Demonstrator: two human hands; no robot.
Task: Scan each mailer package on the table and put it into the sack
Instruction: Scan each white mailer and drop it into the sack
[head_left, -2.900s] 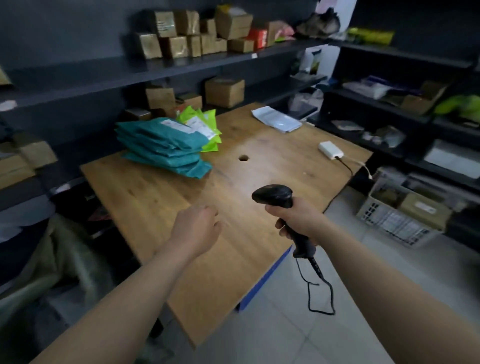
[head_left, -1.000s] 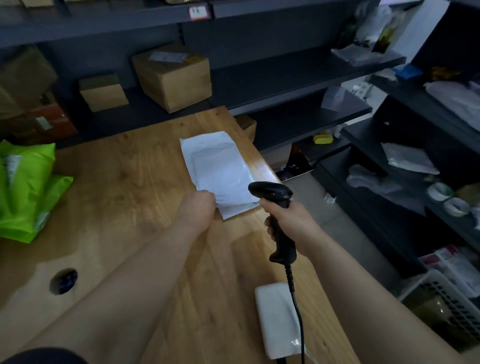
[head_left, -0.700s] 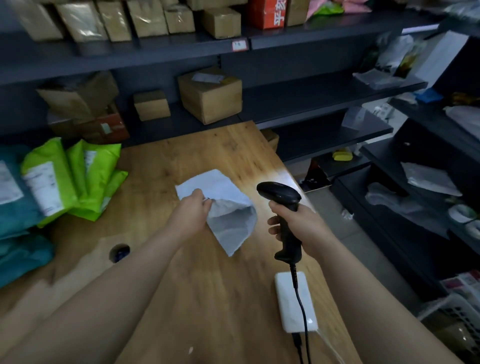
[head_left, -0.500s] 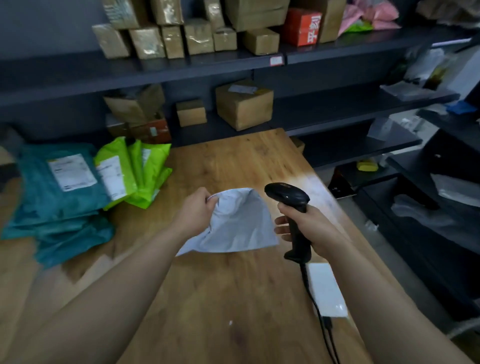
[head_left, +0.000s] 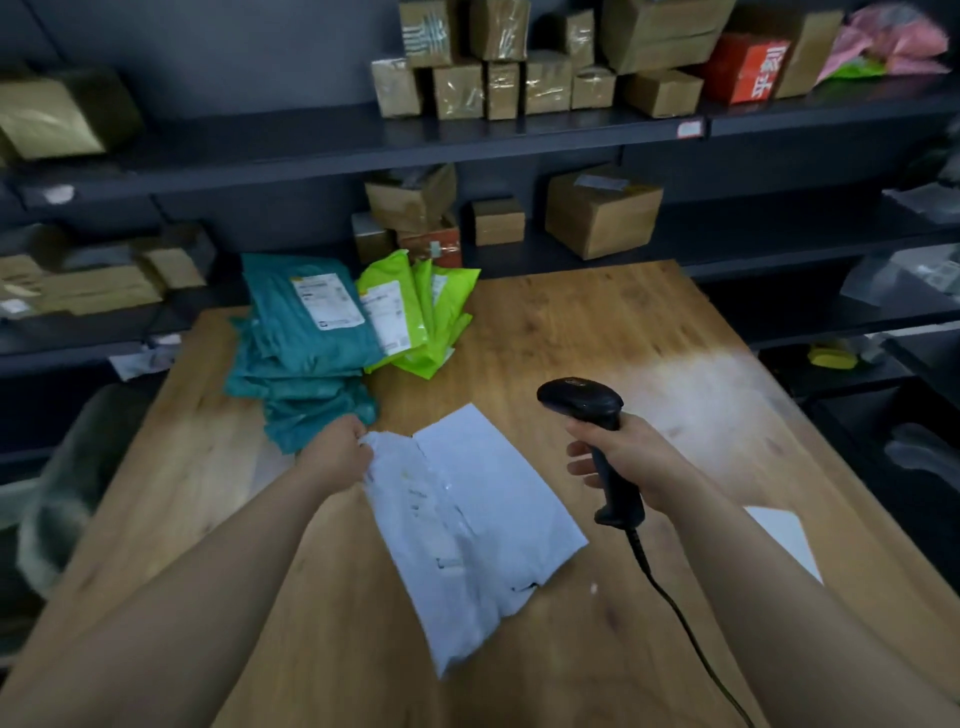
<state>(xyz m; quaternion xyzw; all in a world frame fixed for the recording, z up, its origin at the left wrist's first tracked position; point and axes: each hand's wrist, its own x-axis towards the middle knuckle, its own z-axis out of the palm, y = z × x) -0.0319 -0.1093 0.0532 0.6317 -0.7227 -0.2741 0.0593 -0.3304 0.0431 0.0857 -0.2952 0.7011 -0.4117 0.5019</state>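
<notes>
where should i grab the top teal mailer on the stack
Probably pinch the near edge of the top teal mailer, coming in from the front. It lies flat and label-up on the stack, so there is no side to wrap; the green mailers crowd its right edge.

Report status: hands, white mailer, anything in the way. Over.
Hands: left hand pinches white mailer at a corner; right hand grips barcode scanner. Nothing between scanner and mailer. Teal mailers, green mailers wait behind.
</notes>
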